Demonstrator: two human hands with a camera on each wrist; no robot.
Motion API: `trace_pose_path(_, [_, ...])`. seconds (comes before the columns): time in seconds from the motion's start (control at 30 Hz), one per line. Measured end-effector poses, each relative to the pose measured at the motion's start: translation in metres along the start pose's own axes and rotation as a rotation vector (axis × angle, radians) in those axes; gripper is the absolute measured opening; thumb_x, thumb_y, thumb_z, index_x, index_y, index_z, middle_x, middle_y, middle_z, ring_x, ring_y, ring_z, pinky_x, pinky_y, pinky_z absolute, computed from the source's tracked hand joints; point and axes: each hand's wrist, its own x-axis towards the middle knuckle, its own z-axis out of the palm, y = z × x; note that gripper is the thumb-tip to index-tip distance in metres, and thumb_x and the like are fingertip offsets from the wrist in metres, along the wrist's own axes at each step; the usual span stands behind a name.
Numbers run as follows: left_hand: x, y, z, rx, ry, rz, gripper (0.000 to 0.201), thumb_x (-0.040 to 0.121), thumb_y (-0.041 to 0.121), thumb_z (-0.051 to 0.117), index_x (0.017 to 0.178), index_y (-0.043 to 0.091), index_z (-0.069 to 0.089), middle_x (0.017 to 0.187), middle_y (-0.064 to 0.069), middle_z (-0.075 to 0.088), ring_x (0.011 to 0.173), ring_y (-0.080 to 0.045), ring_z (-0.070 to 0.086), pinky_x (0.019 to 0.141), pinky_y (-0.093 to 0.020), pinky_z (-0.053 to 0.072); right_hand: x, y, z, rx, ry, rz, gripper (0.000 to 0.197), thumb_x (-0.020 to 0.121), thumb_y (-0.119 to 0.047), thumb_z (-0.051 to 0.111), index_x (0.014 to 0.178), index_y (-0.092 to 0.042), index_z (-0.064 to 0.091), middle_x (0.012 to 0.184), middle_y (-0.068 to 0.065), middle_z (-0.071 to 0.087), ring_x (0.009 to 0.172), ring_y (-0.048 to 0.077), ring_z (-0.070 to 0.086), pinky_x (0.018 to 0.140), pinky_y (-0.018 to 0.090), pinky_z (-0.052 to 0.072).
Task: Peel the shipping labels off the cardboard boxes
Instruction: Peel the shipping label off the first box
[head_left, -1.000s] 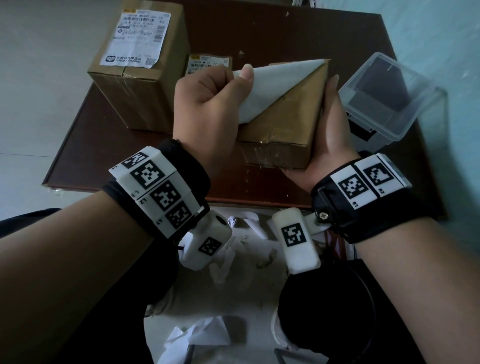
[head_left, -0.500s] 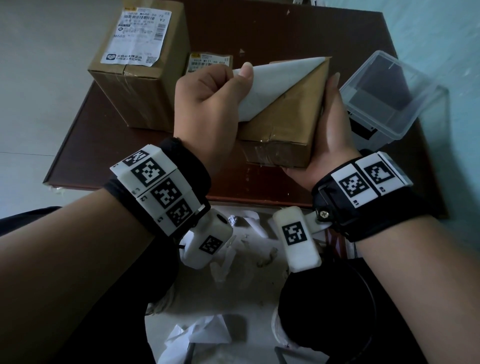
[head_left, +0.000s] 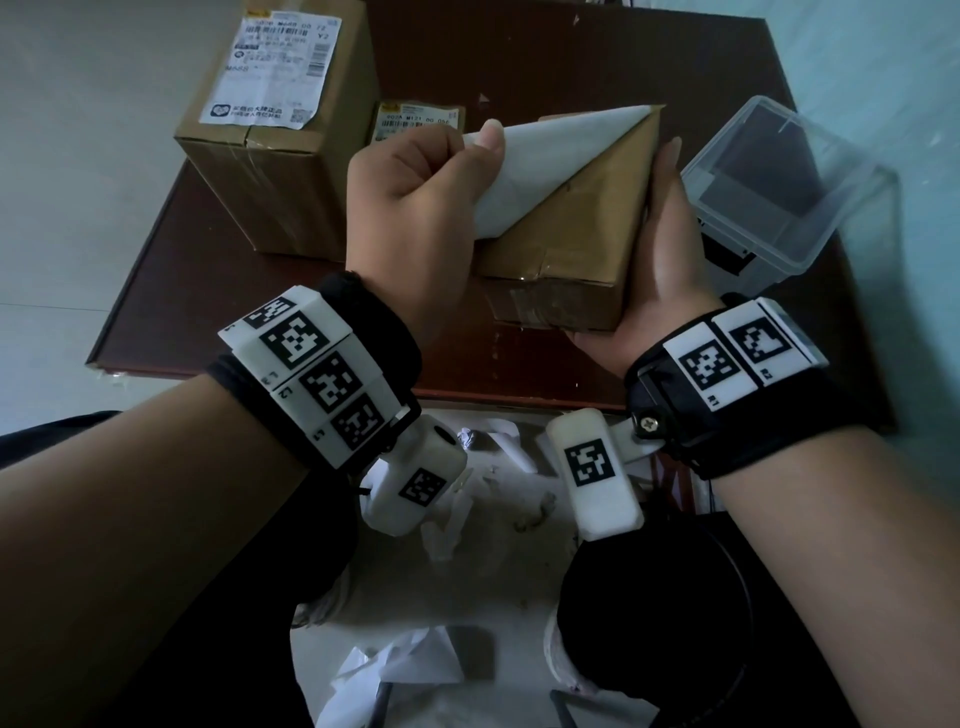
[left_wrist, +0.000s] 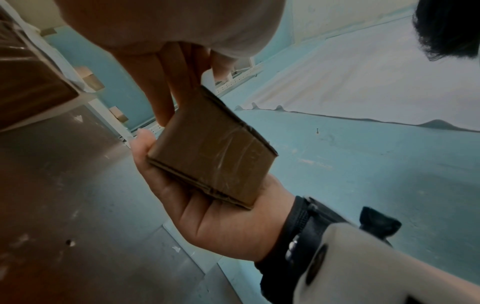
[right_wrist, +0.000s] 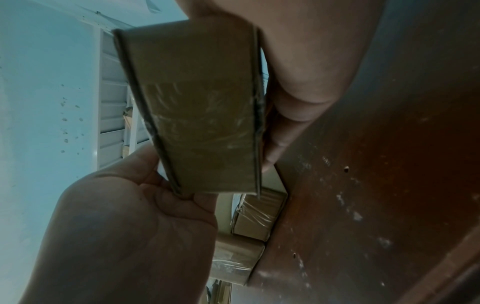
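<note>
I hold a small cardboard box (head_left: 576, 249) above the brown table (head_left: 597, 62). My left hand (head_left: 421, 202) is a fist that pinches its white shipping label (head_left: 550, 156). The label is peeled back from the near left corner, blank side up, and still sticks along the far right corner. My right hand (head_left: 662, 260) grips the box from the right side and underneath. The left wrist view shows the box's taped end (left_wrist: 215, 156) lying in the right palm (left_wrist: 207, 218). In the right wrist view the box (right_wrist: 197, 113) sits between both hands.
A tall box (head_left: 280, 171) with a printed label (head_left: 275, 67) stands at the table's far left. Behind my left hand is another labelled box (head_left: 415, 117). A clear plastic tub (head_left: 774, 176) sits at the right edge. Torn paper scraps (head_left: 405, 665) lie on the floor below.
</note>
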Motion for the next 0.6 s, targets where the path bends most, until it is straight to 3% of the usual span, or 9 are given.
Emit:
trace_pose_path(0.13, [0.0003,0.0020,0.0000,0.010,-0.009,-0.014,0.044,0.094,0.020,0.065,0.056,0.011,0.043,0.053,0.005,0.030,0.056,-0.013,0.029,0.056,-0.027,0.028,0.0011,-0.0004,-0.0004,-0.006,0.000,0.002,0.088,0.101,-0.083,0.031,0.151,-0.016,0.059,0.140,0.022,0.070,0.130,0.043,0.068,0.114,0.065,0.049])
trace_pose_path(0.33, [0.0004,0.0020,0.0000,0.003,0.000,-0.023,0.045,0.094,0.019,0.065,0.056,0.014,0.042,0.051,0.008,0.030,0.055,-0.012,0.028,0.056,-0.027,0.027,0.0014,-0.0005,-0.0007,0.001,-0.005,0.005,0.088,0.100,-0.083,0.033,0.151,-0.016,0.058,0.140,0.022,0.070,0.130,0.043,0.068,0.114,0.065,0.050])
trace_pose_path(0.4, [-0.0003,0.0022,0.0004,-0.004,-0.003,-0.020,0.044,0.095,0.019,0.065,0.057,0.011,0.043,0.052,0.007,0.029,0.055,-0.012,0.028,0.056,-0.026,0.027,0.0013,-0.0006,-0.0005,0.006,-0.006,0.004,0.088,0.100,-0.083,0.033,0.152,-0.016,0.058,0.141,0.022,0.069,0.130,0.043,0.067,0.114,0.065,0.049])
trace_pose_path(0.53, [-0.0007,0.0017,0.0006,-0.018,0.003,-0.013,0.046,0.094,0.020,0.064,0.063,-0.010,0.048,0.056,-0.001,0.029,0.060,-0.019,0.029,0.058,-0.029,0.027,0.0005,-0.0006,0.0000,0.006,-0.004,-0.003,0.088,0.101,-0.082,0.031,0.152,-0.016,0.059,0.141,0.022,0.069,0.131,0.042,0.067,0.114,0.064,0.050])
trace_pose_path(0.6, [-0.0009,0.0023,0.0002,-0.015,0.004,-0.015,0.045,0.094,0.020,0.065,0.062,-0.007,0.048,0.055,0.000,0.029,0.058,-0.017,0.029,0.058,-0.029,0.027,-0.0002,-0.0007,0.0003,-0.003,-0.001,0.001,0.088,0.101,-0.082,0.031,0.151,-0.016,0.059,0.140,0.022,0.070,0.130,0.042,0.068,0.113,0.064,0.051])
